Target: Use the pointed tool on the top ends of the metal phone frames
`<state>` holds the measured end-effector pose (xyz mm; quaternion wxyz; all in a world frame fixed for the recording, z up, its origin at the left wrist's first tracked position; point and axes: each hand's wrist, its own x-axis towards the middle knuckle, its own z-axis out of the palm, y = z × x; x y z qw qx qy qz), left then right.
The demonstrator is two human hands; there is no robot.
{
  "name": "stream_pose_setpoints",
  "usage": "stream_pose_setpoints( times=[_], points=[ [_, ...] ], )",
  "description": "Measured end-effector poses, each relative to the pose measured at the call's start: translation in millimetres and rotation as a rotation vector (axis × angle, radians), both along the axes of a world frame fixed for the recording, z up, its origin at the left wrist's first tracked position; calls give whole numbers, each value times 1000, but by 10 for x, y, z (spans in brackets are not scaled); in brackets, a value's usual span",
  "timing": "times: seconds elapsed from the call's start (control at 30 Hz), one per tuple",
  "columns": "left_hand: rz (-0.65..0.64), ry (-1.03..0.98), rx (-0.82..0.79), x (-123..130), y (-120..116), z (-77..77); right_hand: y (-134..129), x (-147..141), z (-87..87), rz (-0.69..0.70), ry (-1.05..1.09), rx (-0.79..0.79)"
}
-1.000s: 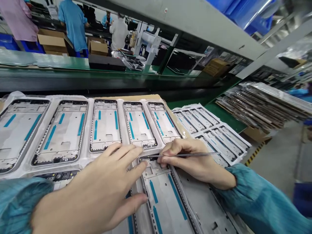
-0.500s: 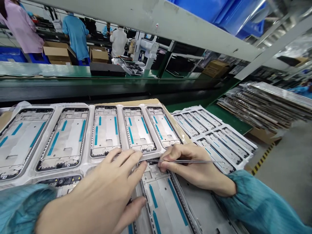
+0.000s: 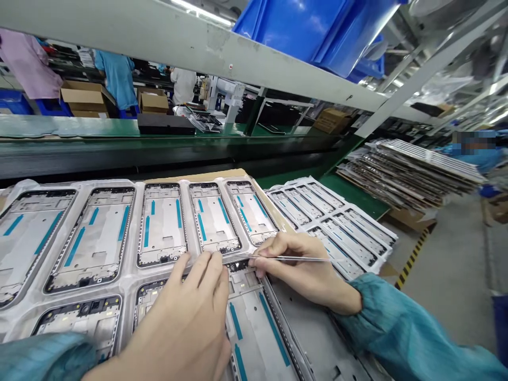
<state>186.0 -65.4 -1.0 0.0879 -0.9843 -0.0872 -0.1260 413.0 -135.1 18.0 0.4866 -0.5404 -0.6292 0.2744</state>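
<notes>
Five phone mid-frames (image 3: 162, 225) of bare metal with blue strips fill the top row of a clear moulded tray (image 3: 129, 278), and more show in a lower row along the tray's near edge. Near the tray's lower right corner, one more mid-frame (image 3: 254, 323) lies lengthwise, its top end reaching up between both hands.

The right hand (image 3: 301, 272) is closed in a firm pinch on slim steel tweezers (image 3: 293, 258), with the tips pointing left along the top edge of that frame. The left hand (image 3: 182, 328) grasps nothing: its fingers (image 3: 206, 270) stand loosely apart, their tips at the frame's top left corner.

That hand is what has just changed. Moments ago its fingers lay across the frame's top edge; now they have drawn back, leaving more of that edge open beside the tweezers — which have hardly moved.

Past the tray's right edge, overlapping sheets of mid-frames (image 3: 333, 227) rest on a green bench (image 3: 357, 194), with a tall stack of racked frames (image 3: 408, 169) behind them. Farther off, blue bins (image 3: 301, 32) sit on an overhead shelf, while co-workers (image 3: 117, 79) stand along another line among cardboard boxes (image 3: 85, 95).
</notes>
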Motion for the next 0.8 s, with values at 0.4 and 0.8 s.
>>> stream_pose_setpoints(
  times=[0.4, 0.8],
  points=[
    [176, -106, -275, 11, 37, 282, 222, 87, 72, -75, 220, -162],
    [183, -195, -149, 64, 14, 108, 374, 199, 9, -98, 197, -148]
  ],
)
